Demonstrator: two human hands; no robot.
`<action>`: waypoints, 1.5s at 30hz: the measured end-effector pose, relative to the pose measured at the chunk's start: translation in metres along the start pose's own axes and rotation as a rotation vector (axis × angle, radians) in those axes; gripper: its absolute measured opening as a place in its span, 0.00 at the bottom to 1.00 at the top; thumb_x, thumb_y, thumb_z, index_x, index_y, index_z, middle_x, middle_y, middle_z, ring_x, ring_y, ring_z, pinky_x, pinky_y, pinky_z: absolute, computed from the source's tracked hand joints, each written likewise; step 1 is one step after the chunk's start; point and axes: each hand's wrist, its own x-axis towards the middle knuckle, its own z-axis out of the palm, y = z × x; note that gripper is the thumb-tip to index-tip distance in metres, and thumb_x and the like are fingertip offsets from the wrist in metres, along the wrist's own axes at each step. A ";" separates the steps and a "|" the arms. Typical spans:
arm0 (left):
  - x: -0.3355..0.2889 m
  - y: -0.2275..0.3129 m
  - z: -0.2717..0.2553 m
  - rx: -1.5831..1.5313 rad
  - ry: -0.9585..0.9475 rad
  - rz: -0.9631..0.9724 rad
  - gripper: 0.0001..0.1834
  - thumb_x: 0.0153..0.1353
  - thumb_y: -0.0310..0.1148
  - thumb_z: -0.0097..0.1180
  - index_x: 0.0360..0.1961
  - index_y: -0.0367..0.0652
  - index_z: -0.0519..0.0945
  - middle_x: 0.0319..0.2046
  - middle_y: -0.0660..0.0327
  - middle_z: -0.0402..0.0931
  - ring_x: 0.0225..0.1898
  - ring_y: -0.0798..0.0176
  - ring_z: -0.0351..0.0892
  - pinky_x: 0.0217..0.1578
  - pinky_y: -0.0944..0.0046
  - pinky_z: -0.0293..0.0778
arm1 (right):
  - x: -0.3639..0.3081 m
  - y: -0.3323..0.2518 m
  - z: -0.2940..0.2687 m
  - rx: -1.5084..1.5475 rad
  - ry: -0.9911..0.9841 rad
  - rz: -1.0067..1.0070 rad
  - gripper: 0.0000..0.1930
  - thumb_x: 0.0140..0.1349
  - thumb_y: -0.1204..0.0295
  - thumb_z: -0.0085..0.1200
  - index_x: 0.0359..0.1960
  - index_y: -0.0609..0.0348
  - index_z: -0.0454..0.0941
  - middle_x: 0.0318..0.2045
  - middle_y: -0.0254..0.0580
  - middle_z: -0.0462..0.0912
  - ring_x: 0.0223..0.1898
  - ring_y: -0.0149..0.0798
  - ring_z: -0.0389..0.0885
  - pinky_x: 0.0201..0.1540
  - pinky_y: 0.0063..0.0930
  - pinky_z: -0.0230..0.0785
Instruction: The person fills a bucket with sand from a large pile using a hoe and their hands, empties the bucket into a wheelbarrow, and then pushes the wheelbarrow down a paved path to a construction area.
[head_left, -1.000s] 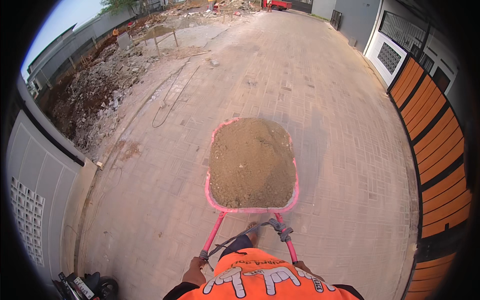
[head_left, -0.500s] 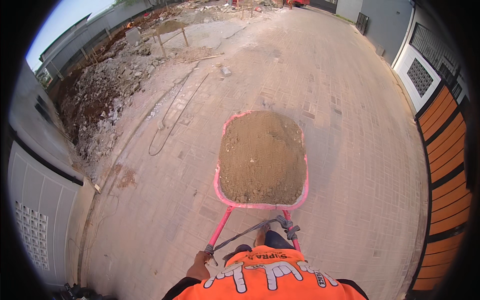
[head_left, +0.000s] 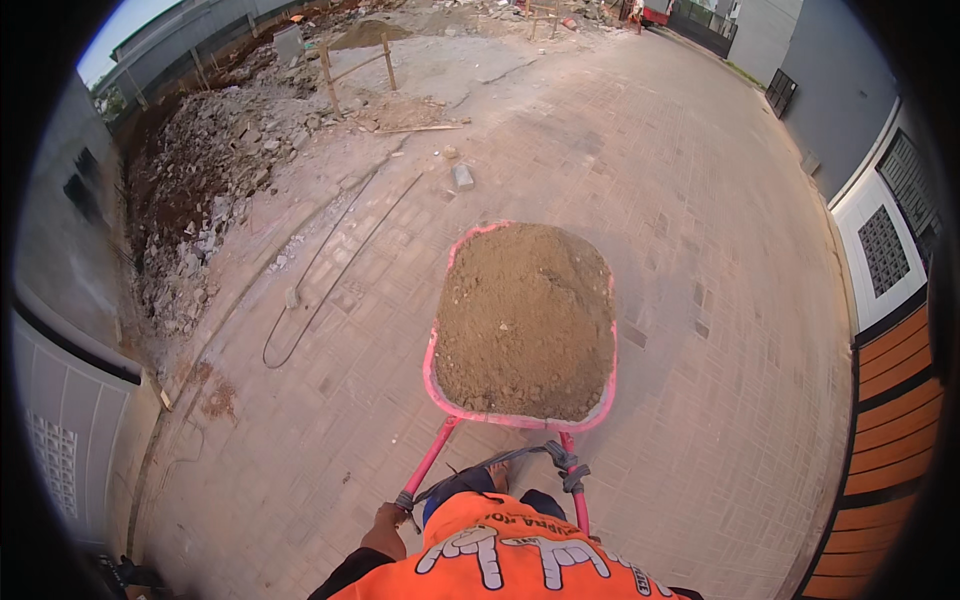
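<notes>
A pink wheelbarrow [head_left: 432, 388] heaped with brown sand [head_left: 525, 320] stands in front of me, its two handles running back toward my body. My left hand [head_left: 388, 520] is closed round the end of the left handle [head_left: 430, 458]. A dark grey strap [head_left: 520, 452] stretches between the handles and is knotted round the right handle [head_left: 580, 508]. The far end of that right handle disappears behind my orange shirt [head_left: 480, 550], and my right hand is hidden there. One of my feet [head_left: 499, 474] shows on the paving below the strap.
Block paving [head_left: 700, 420] runs ahead between walls. Left of the barrow lie a bent rod loop [head_left: 340, 278] and a grey block [head_left: 463, 177]. Rubble [head_left: 200, 190] and a wooden frame [head_left: 358, 68] are farther left. An orange-slatted gate [head_left: 890, 440] lines the right.
I have moved forward with the wheelbarrow. The rod loop, the block and the gate on the right have come nearer, and the view has turned slightly. My left hand keeps its hold.
</notes>
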 end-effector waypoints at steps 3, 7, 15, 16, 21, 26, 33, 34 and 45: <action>0.028 0.089 -0.063 -0.101 0.001 -0.044 0.20 0.45 0.46 0.68 0.33 0.42 0.84 0.27 0.58 0.83 0.29 0.62 0.85 0.31 0.59 0.79 | 0.053 -0.095 -0.050 0.071 -0.018 0.001 0.10 0.43 0.69 0.62 0.20 0.61 0.74 0.16 0.43 0.77 0.13 0.37 0.75 0.16 0.36 0.65; 0.074 0.225 -0.127 -0.185 0.041 0.016 0.17 0.44 0.44 0.67 0.31 0.43 0.85 0.25 0.58 0.83 0.28 0.61 0.84 0.31 0.59 0.78 | 0.126 -0.227 -0.133 0.094 0.008 0.019 0.10 0.43 0.70 0.63 0.21 0.62 0.75 0.16 0.43 0.77 0.13 0.38 0.75 0.16 0.37 0.65; 0.128 0.507 -0.277 -0.248 0.002 -0.007 0.12 0.47 0.38 0.69 0.26 0.41 0.83 0.21 0.62 0.80 0.21 0.67 0.79 0.24 0.65 0.76 | 0.249 -0.522 -0.337 -0.145 0.045 0.040 0.15 0.44 0.67 0.65 0.30 0.64 0.78 0.22 0.45 0.81 0.21 0.38 0.81 0.23 0.35 0.72; 0.138 0.544 -0.306 -0.263 -0.004 0.009 0.15 0.45 0.42 0.69 0.28 0.42 0.84 0.23 0.61 0.82 0.24 0.65 0.81 0.27 0.63 0.77 | 0.274 -0.559 -0.363 -0.146 0.041 -0.001 0.13 0.45 0.68 0.64 0.27 0.63 0.78 0.21 0.44 0.81 0.20 0.38 0.80 0.22 0.35 0.71; 0.159 0.726 -0.427 -0.326 0.000 -0.097 0.17 0.46 0.44 0.69 0.30 0.42 0.84 0.24 0.60 0.83 0.26 0.63 0.83 0.29 0.62 0.78 | 0.365 -0.764 -0.473 -0.213 0.041 0.016 0.12 0.45 0.69 0.63 0.29 0.64 0.76 0.22 0.43 0.80 0.20 0.37 0.80 0.21 0.35 0.72; 0.197 0.881 -0.561 -0.384 -0.026 -0.060 0.16 0.47 0.43 0.70 0.30 0.42 0.84 0.25 0.60 0.83 0.25 0.64 0.82 0.26 0.61 0.76 | 0.446 -0.950 -0.562 -0.274 0.028 -0.040 0.12 0.45 0.65 0.63 0.24 0.60 0.78 0.20 0.42 0.81 0.21 0.38 0.81 0.24 0.36 0.72; 0.261 1.079 -0.775 -0.505 -0.010 -0.104 0.14 0.45 0.38 0.71 0.23 0.41 0.81 0.19 0.61 0.79 0.17 0.67 0.77 0.20 0.63 0.73 | 0.518 -1.286 -0.660 -0.287 0.056 -0.003 0.14 0.46 0.64 0.65 0.29 0.62 0.79 0.25 0.46 0.83 0.28 0.42 0.84 0.30 0.37 0.75; 0.276 1.104 -0.804 -0.518 0.009 -0.106 0.14 0.44 0.39 0.71 0.23 0.41 0.82 0.18 0.61 0.79 0.17 0.67 0.77 0.19 0.63 0.72 | 0.536 -1.333 -0.673 -0.235 0.068 -0.064 0.15 0.51 0.64 0.61 0.34 0.64 0.81 0.27 0.49 0.84 0.32 0.46 0.85 0.33 0.39 0.75; 0.443 1.553 -1.243 -0.535 0.036 -0.086 0.18 0.41 0.46 0.70 0.28 0.43 0.85 0.23 0.56 0.83 0.26 0.58 0.84 0.31 0.56 0.78 | 0.715 -1.972 -0.897 -0.375 0.113 -0.108 0.13 0.44 0.69 0.63 0.30 0.64 0.78 0.24 0.50 0.82 0.26 0.44 0.84 0.27 0.39 0.75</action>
